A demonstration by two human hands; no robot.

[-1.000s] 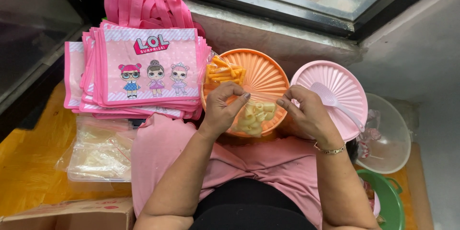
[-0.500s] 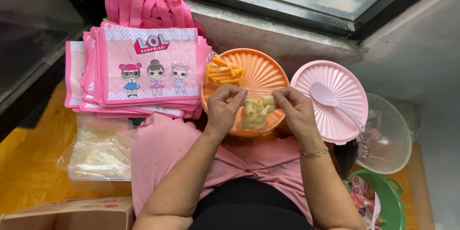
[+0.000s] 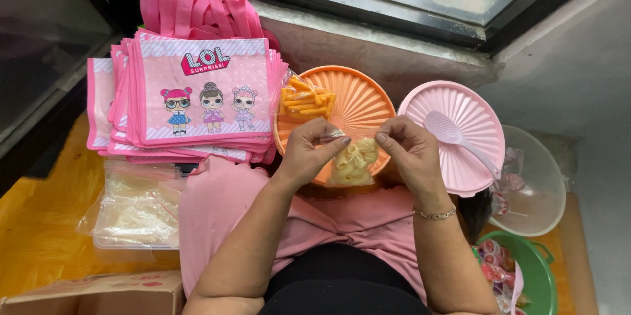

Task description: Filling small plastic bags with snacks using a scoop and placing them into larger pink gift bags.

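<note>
Pink bags (image 3: 197, 91) left, pink lid (image 3: 460, 118) right.

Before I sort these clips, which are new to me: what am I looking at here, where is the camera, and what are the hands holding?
The camera sits on a person's head and looks straight down at their lap and two bare hands. The left hand and the right hand together pinch the top of a small clear plastic bag of pale curly snacks. Beneath it lies a round ribbed orange lid with a packet of orange sticks on it. Beside that is a round ribbed pink lid carrying a pink plastic scoop. On the left lies a stack of pink cartoon-doll tote bags, and below it a pile of clear plastic bags. At the lower right stand a clear bowl and a green basin.
</note>
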